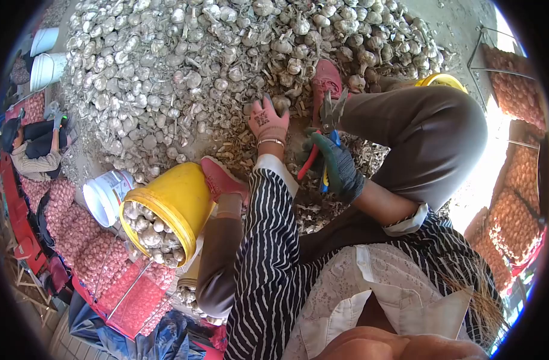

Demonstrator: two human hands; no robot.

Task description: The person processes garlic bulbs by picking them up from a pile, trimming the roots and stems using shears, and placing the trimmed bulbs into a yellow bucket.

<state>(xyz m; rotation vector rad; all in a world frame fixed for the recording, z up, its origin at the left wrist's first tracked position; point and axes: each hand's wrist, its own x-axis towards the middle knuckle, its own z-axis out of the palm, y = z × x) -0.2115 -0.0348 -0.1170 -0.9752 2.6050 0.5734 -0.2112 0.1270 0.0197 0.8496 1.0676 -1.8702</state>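
My left hand (pixel 268 122), in a pink glove, reaches to the near edge of a garlic heap (pixel 184 66). Its fingers close about a garlic bulb (pixel 281 105), though the fingertips are partly hidden. In a dark grey-green glove, my right hand (pixel 339 170) grips pruning shears (pixel 330 123). Their blades point up, spread apart, and the red handle stands away from the blue-and-yellow one. A gap separates the shears from the bulb. Dry stalk scraps (pixel 232 144) litter the ground around both hands.
A tilted yellow bucket (pixel 184 191) holding garlic bulbs lies beside my left foot. White buckets (pixel 104 195) stand further left. Filled red mesh sacks (pixel 85 240) line the left, more sacks (pixel 514 186) the right. Another person (pixel 36 147) sits at far left. A yellow rim (pixel 442 80) shows behind my knee.
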